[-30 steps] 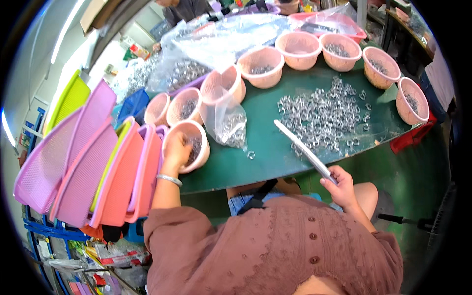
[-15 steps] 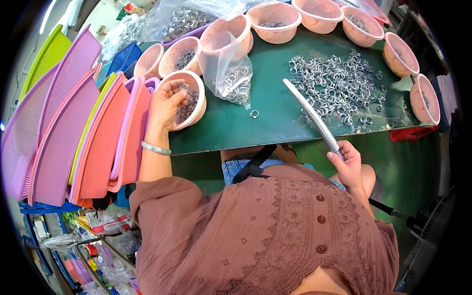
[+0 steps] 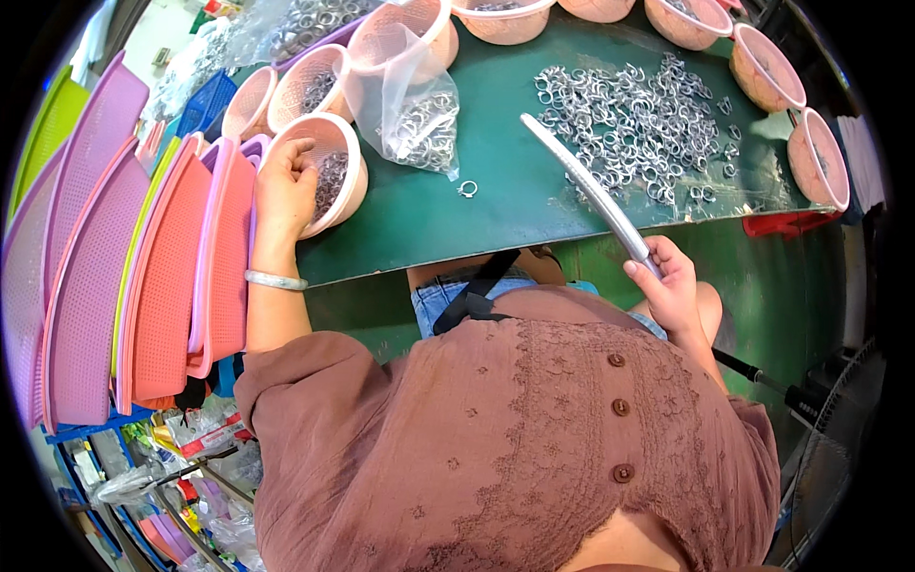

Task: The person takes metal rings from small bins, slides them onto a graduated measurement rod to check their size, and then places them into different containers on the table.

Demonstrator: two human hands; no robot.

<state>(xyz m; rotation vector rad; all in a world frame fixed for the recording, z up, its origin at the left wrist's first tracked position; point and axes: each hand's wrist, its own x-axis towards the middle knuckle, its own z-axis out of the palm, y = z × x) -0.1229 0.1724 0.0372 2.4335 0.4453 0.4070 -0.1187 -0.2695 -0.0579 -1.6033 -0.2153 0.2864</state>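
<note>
My left hand (image 3: 284, 191) is at the near-left pink basket (image 3: 353, 195), its curled fingers over the rim beside the small metal rings (image 3: 331, 179) inside. No ring shows between these fingers, and their tips are partly hidden. In my right hand (image 3: 673, 286) is a tapered silver ring mandrel (image 3: 596, 198), gripped at its thick end and slanting up to the left over the table edge. Its thin tip lies left of a wide pile of silver rings (image 3: 639, 129). One loose ring (image 3: 467, 189) lies alone on the green tabletop (image 3: 419, 224).
A clear plastic bag of rings (image 3: 434, 133) stands right of the near basket. More pink baskets (image 3: 767, 71) line the table's far and right sides. Stacked purple, orange and green plastic baskets (image 3: 95, 286) rise at my left. A red object (image 3: 791, 222) sits under the right table edge.
A ring showed between my left fingers; now it is out of sight and the fingers are lower in the basket. The view has shifted. My right hand still holds the mandrel.
</note>
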